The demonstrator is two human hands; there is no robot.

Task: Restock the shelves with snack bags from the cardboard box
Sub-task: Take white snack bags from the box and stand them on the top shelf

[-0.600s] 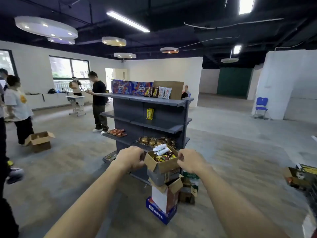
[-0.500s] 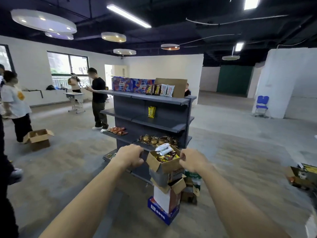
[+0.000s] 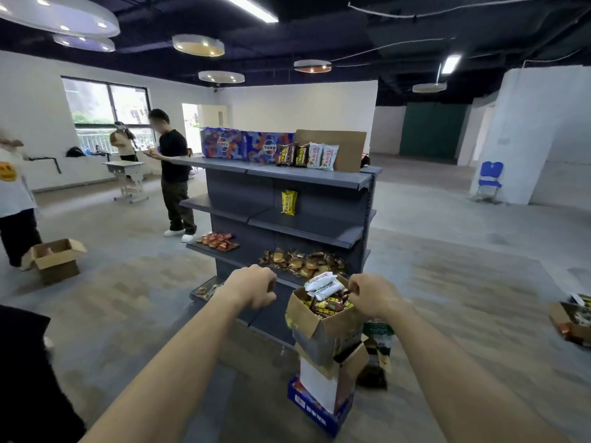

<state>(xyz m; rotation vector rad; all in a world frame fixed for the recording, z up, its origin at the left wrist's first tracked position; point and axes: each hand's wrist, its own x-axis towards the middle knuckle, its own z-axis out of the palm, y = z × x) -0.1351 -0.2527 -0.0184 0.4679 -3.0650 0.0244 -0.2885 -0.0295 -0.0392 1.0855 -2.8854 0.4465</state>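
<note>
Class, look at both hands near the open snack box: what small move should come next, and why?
Probably the right hand, already at the rim of the full cardboard box, dips in to take a top snack bag; neither hand seems to hold a bag yet.

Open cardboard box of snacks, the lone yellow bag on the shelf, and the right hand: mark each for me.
cardboard box (image 3: 315,327), head view, on its front wall below the flap.
yellow bag (image 3: 289,203), head view, middle of the pack's front.
right hand (image 3: 372,294), head view, on the back of the hand.

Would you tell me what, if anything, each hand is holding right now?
Right hand grips the box by its right flap; whether the curled left hand holds anything cannot be told.
</note>
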